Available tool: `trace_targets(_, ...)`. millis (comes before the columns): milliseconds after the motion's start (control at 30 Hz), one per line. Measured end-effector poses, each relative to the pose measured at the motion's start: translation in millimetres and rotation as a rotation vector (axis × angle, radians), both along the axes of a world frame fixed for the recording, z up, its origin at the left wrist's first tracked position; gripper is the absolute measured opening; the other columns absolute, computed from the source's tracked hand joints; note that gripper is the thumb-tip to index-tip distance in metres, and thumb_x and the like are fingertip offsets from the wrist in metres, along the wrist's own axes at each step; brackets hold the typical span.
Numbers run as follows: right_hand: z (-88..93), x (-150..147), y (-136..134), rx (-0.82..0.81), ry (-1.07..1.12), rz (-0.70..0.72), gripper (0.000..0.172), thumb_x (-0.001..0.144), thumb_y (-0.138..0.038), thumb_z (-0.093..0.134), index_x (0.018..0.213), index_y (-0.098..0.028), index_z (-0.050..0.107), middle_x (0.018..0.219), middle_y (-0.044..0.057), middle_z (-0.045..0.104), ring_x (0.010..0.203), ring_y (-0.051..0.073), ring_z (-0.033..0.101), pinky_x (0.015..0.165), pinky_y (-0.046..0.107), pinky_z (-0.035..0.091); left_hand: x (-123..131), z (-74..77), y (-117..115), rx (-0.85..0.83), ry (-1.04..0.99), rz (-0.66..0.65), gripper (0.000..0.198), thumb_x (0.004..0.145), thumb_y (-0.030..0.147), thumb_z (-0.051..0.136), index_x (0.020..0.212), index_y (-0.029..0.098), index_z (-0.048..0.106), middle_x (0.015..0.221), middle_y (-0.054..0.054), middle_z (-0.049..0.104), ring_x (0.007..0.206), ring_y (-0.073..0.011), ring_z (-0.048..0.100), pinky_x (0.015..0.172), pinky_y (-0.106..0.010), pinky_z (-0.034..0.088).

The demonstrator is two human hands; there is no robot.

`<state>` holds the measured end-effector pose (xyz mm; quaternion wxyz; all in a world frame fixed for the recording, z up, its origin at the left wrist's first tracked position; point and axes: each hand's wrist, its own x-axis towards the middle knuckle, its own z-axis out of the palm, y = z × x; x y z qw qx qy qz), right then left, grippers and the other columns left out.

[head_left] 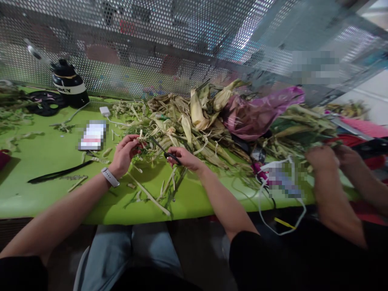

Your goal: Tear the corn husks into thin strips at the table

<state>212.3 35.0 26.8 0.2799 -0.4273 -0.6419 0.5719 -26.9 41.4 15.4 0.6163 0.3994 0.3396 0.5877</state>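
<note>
My left hand (125, 150), with a pale watch band at the wrist, is closed in a pinch around a thin pale green plant stalk (141, 134). Scissors (173, 158) with black handles are gripped in my right hand (184, 158), their blades angled up and left toward the stalk. Just beyond both hands lies a heap of dried corn husks (198, 111) and shredded greenery. Cut stems and scraps (151, 197) are scattered on the green table (188, 198) in front of me.
A phone (92, 135), black strap (60, 173), white charger (104, 112) and dark bottle (69, 85) stand or lie leftward. Right of the husks is a pink plastic bag (257, 115). Another person's hands (323, 158) work at the right. Perforated metal mesh (121, 48) rises behind.
</note>
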Motion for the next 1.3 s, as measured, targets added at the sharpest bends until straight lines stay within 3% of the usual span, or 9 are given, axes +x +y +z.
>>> trace_targets(833,-1.2,-4,-1,0.088,-0.073,-0.038,0.051,0.056,-0.052,0.087,0.07,-0.017,0.053,0.06,-0.005,0.055,0.055,0.008,0.049,0.053,0.023,0.038,0,1.0,-2,0.051,0.052,-0.04,0.019,0.077,0.026,0.068,0.094,0.018,0.067,0.08,-0.001,0.066,0.072,-0.0117,0.063,0.065,-0.022,0.05)
trace_targets(933,-3.0,-5,0,0.1,-0.028,-0.094,0.053,0.053,-0.053,0.088,0.067,-0.018,0.05,0.057,-0.007,0.051,0.052,0.008,0.048,0.051,0.024,0.041,-1,1.0,-1,0.03,0.05,-0.03,0.02,0.076,0.026,0.067,0.094,0.018,0.066,0.081,-0.001,0.067,0.074,-0.0125,0.064,0.064,-0.022,0.049)
trace_targets(1100,-5.5,-1,7,0.177,0.117,-0.339,0.055,0.057,-0.064,0.081,0.07,-0.02,0.05,0.062,-0.004,0.054,0.053,0.009,0.05,0.053,0.025,0.044,-3,0.1,5,-0.017,0.018,-0.012,0.021,0.075,0.025,0.066,0.094,0.017,0.065,0.081,-0.002,0.067,0.073,-0.0124,0.065,0.062,-0.021,0.048)
trace_targets(1200,-6.6,7,11,0.237,0.023,-0.403,0.051,0.061,-0.062,0.08,0.071,-0.021,0.051,0.063,-0.002,0.055,0.056,0.011,0.051,0.053,0.026,0.041,-4,0.7,8,-0.055,-0.021,0.018,0.021,0.075,0.025,0.067,0.095,0.017,0.065,0.079,-0.001,0.067,0.071,-0.0118,0.064,0.06,-0.021,0.048)
trace_targets(1300,-8.5,16,13,0.307,-0.278,-0.397,0.046,0.065,-0.059,0.078,0.071,-0.021,0.053,0.061,-0.002,0.055,0.056,0.012,0.048,0.052,0.026,0.035,-6,3.4,10,-0.072,-0.084,0.06,0.018,0.076,0.024,0.067,0.092,0.016,0.066,0.075,0.001,0.064,0.068,-0.0104,0.061,0.059,-0.02,0.047)
